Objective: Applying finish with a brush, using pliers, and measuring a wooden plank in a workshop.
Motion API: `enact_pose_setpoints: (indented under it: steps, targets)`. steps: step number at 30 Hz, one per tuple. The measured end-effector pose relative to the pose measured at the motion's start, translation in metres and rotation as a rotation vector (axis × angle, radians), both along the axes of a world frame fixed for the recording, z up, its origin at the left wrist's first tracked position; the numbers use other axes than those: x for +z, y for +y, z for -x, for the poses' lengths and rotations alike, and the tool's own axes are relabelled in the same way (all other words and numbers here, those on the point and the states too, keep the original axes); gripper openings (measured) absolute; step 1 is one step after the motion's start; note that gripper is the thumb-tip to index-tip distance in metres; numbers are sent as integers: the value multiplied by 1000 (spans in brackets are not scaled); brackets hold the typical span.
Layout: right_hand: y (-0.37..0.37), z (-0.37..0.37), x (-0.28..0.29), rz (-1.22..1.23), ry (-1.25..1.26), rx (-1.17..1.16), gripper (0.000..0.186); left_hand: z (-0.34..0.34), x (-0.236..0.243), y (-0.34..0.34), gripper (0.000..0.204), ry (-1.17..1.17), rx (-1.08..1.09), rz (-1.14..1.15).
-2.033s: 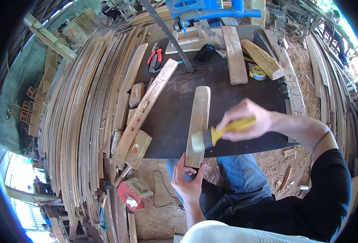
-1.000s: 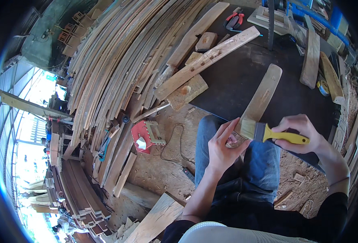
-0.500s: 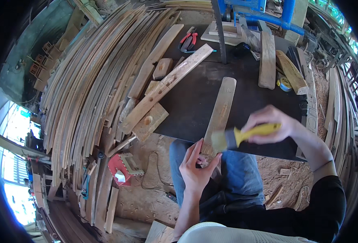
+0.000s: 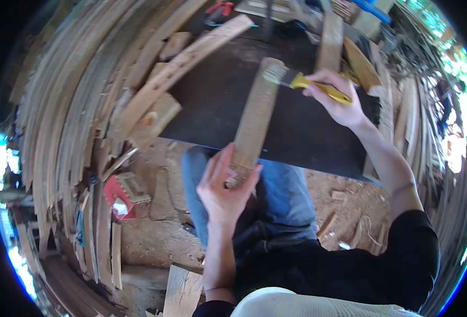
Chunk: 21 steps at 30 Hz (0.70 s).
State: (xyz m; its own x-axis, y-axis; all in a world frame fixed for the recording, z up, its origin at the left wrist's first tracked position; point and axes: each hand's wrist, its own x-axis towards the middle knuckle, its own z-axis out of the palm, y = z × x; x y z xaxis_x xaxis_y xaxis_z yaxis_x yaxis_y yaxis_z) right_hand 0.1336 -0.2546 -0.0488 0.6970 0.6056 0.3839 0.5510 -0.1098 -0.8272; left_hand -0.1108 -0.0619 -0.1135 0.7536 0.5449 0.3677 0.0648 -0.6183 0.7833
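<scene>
Around the wooden slat we have bare room on the tabletop at three o'clock and a narrower strip at nine, bounded by a drilled batten toward ten. The near edge crosses at six, and the slat's near end juts past it, above our jeans.

Our left hand pinches that end, thumb and fingers on opposite long sides. Our right hand is closed round the yellow handle of a flat paintbrush, its blurred bristles at the slat's far end, just past twelve.

The tabletop is dark; a board lies toward half past one. Long planks stack at nine; a red box-shaped thing sits on the brown floor at eight.
</scene>
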Motion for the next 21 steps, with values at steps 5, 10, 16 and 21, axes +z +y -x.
enact_pose_setpoints:
  steps: [5,10,16,21]
  targets:
    - [-19,-2,-4,101,-154,724,20,-2,-3,1,67,-28,-33,28]
    - [-6,-12,9,75,-49,-38,16,-1,-6,3,67,10,-3,-7]
    - [-6,5,4,242,-43,818,27,-2,-7,7,69,15,-23,-34]
    - [-11,-15,3,146,187,95,29,-1,-7,5,68,6,-13,-11]
